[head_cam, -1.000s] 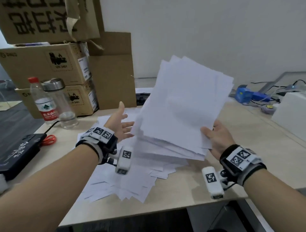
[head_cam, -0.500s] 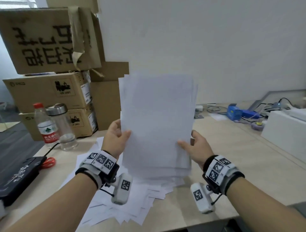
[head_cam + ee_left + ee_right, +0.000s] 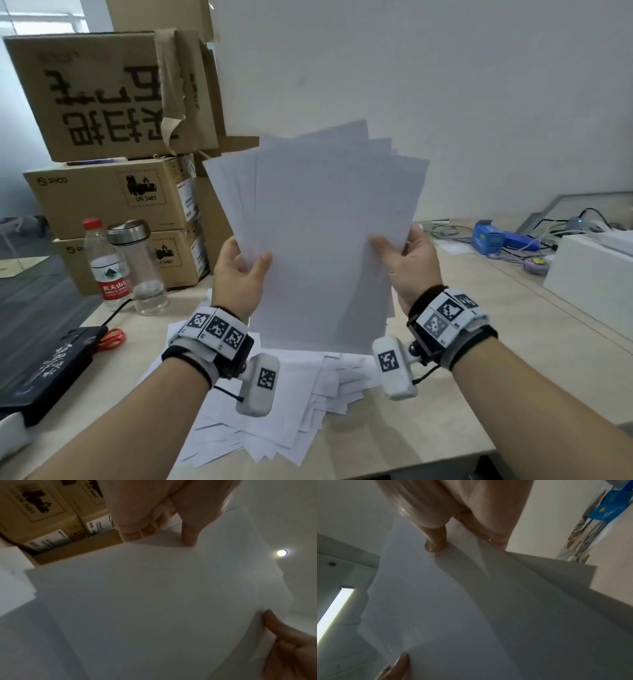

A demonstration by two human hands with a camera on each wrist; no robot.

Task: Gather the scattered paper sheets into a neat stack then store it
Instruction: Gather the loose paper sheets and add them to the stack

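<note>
A thick bundle of white paper sheets (image 3: pixel 325 233) stands upright in the air above the desk, its top edges fanned and uneven. My left hand (image 3: pixel 239 270) grips its left edge, thumb on the near face. My right hand (image 3: pixel 404 260) grips its right edge the same way. The left wrist view shows the bundle (image 3: pixel 145 601) with my left thumb pressed on it, and the right wrist view shows the sheets (image 3: pixel 471 601) splaying apart under my right thumb. More loose sheets (image 3: pixel 274 404) lie scattered on the desk (image 3: pixel 445 428) below the bundle.
Stacked cardboard boxes (image 3: pixel 113 198) stand at the back left, with a red-capped water bottle (image 3: pixel 106 263) and a glass bottle (image 3: pixel 140 267) before them. A black case (image 3: pixel 44 370) and red cable lie at left. A white box (image 3: pixel 596 270), blue box (image 3: pixel 486 236) and cables occupy the right.
The bundle went from tilted in my right hand alone to upright between both hands. It has now risen higher, and its top edges have fanned out to the right.
</note>
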